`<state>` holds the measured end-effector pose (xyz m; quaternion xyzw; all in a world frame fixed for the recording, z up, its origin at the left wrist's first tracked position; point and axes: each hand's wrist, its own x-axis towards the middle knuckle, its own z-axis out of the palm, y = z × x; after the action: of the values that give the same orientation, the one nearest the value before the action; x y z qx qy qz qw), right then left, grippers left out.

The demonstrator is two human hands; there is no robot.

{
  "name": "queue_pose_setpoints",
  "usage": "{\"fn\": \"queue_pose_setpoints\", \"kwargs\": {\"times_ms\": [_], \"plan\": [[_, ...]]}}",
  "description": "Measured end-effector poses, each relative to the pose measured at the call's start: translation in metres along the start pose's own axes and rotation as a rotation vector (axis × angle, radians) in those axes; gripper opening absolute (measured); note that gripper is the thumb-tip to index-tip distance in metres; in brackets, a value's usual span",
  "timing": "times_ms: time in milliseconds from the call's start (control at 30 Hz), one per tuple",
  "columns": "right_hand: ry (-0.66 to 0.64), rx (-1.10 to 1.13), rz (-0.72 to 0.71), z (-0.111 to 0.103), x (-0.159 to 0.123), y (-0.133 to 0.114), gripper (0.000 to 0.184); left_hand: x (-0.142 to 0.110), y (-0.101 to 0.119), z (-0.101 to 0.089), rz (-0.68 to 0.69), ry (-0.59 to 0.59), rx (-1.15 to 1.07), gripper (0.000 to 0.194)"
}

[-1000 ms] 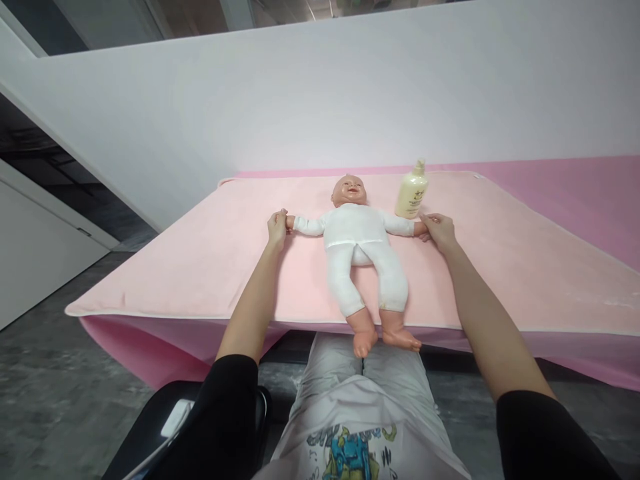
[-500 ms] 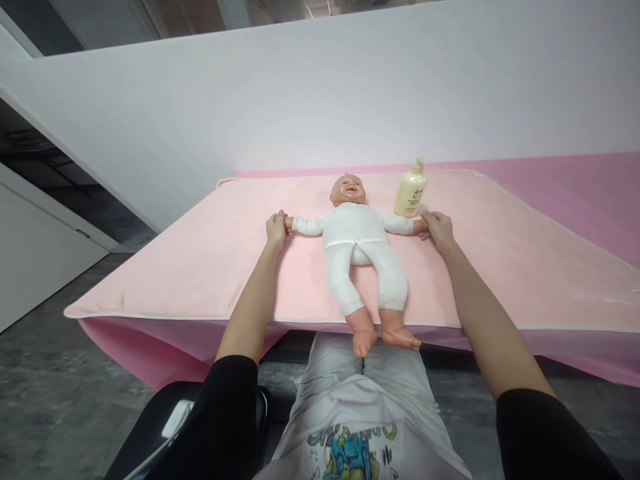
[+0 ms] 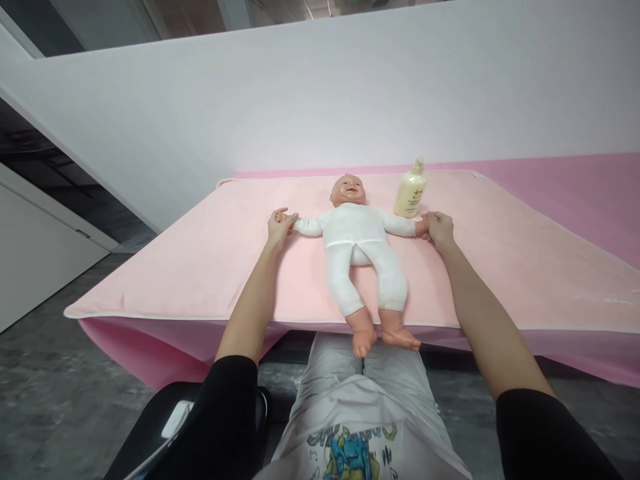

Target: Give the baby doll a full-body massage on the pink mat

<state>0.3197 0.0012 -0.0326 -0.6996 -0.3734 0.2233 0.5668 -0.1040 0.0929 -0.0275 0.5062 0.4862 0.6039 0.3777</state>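
Note:
A baby doll (image 3: 356, 227) with a white cloth body lies on its back on a pink blanket (image 3: 200, 267), its head toward the wall and its feet over the near edge. Both its arms are stretched out sideways. My left hand (image 3: 279, 228) is closed around the doll's hand on the left, thumb reaching to its wrist. On the other side, my right hand (image 3: 440, 230) pinches the doll's other hand. Just behind that arm stands a pale yellow pump bottle (image 3: 411, 191), upright and apart from my fingers.
A white wall (image 3: 375, 93) rises behind the table. Brighter pink cloth (image 3: 590, 193) shows under the blanket at the right. Below left is a black chair (image 3: 145, 427) with a white device (image 3: 177, 419) and its cable.
My left thumb and fingers have shifted over the doll's hand, the thumb now lying nearer its wrist. My right fingers have moved slightly. The doll's body and the bottle stay put.

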Motion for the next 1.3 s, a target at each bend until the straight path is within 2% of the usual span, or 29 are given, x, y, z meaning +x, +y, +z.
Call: {"fn": "queue_pose_setpoints", "kwargs": {"times_ms": [167, 433, 667, 800, 933, 1133, 1200, 1300], "plan": [[0.000, 0.025, -0.024, 0.000, -0.003, -0.002, 0.022, 0.004, -0.003, 0.000, -0.013, 0.041, 0.000, 0.029], [-0.028, 0.014, -0.048, 0.001, -0.006, -0.004, 0.031, 0.011, -0.011, -0.001, -0.068, 0.077, 0.030, 0.039], [0.003, -0.035, 0.001, 0.001, 0.003, 0.003, 0.025, 0.011, -0.012, -0.001, -0.070, 0.079, 0.039, 0.030], [-0.019, -0.019, -0.024, 0.000, 0.004, 0.004, 0.022, 0.011, -0.012, -0.001, -0.081, 0.075, 0.038, 0.026], [-0.054, 0.032, -0.055, -0.002, 0.002, 0.003, 0.022, 0.012, -0.012, 0.000, -0.091, 0.083, 0.019, 0.028], [-0.041, 0.062, -0.046, -0.002, 0.001, 0.004, 0.019, 0.011, -0.010, 0.002, -0.117, 0.095, 0.002, 0.030], [-0.026, 0.078, -0.023, -0.002, 0.001, 0.003, 0.019, 0.010, -0.007, 0.002, -0.135, 0.122, -0.043, 0.032], [0.018, 0.143, 0.014, 0.000, 0.000, -0.001, 0.023, 0.012, -0.001, 0.000, -0.212, 0.226, -0.197, 0.040]]}}
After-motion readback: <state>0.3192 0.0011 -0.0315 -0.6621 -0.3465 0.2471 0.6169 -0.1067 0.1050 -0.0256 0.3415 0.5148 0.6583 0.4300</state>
